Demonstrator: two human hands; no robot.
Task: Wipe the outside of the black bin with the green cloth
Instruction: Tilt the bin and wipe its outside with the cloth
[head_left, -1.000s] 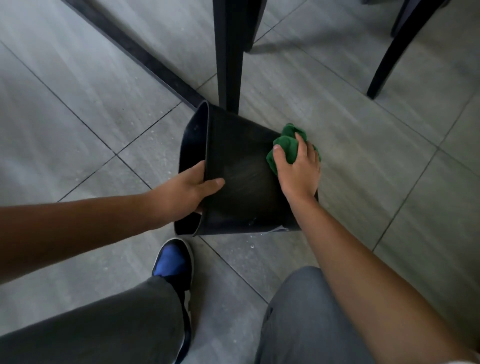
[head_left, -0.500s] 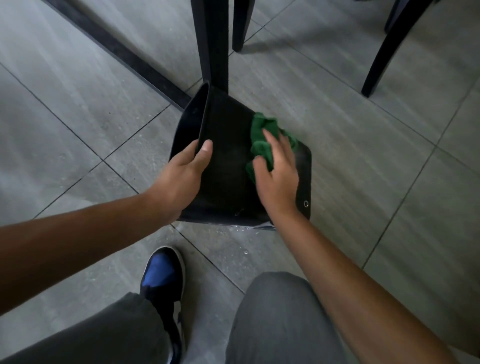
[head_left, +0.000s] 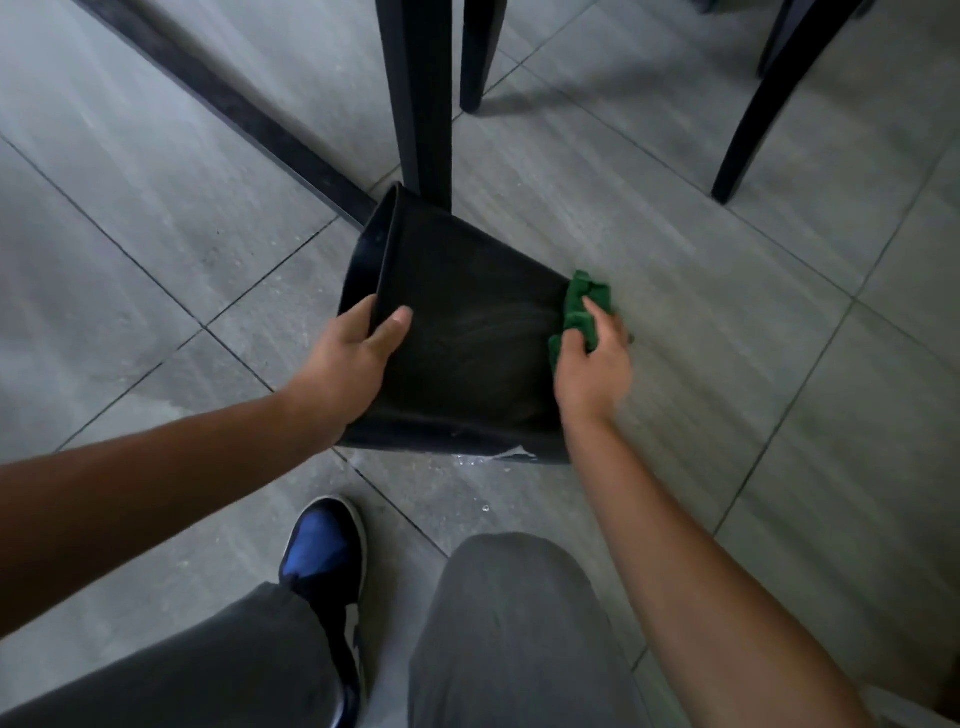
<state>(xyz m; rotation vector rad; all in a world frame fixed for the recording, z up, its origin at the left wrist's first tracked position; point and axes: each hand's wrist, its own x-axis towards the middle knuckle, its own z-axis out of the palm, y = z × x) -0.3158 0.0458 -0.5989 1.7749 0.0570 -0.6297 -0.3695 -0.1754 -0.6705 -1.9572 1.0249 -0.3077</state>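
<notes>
Both of your hands are on the bin (head_left: 467, 332), which lies tipped on the floor (head_left: 727, 291). Your left hand (head_left: 348, 364) grips its rim, thumb on the outside. Your right hand (head_left: 592, 369) clutches the cloth (head_left: 582, 306) against the bin's right edge.

- We note the black bin (head_left: 467, 332): looks like plastic, outer wall matt with faint wipe streaks; inner face by the rim glossier.
- Green cloth (head_left: 584, 306): soft, napped fabric, crumpled, matt.
- Floor (head_left: 727, 322): grey tiles, fine linear grain, low sheen, dark grout lines; a few shiny droplets near the bin's lower edge.
- Furniture legs (head_left: 421, 98): black, smooth, satin finish; material unclear.
- Trousers (head_left: 514, 634): grey woven cloth, matt.
- Shoe (head_left: 319, 551): blue toe panel, smooth, slight sheen.
</notes>
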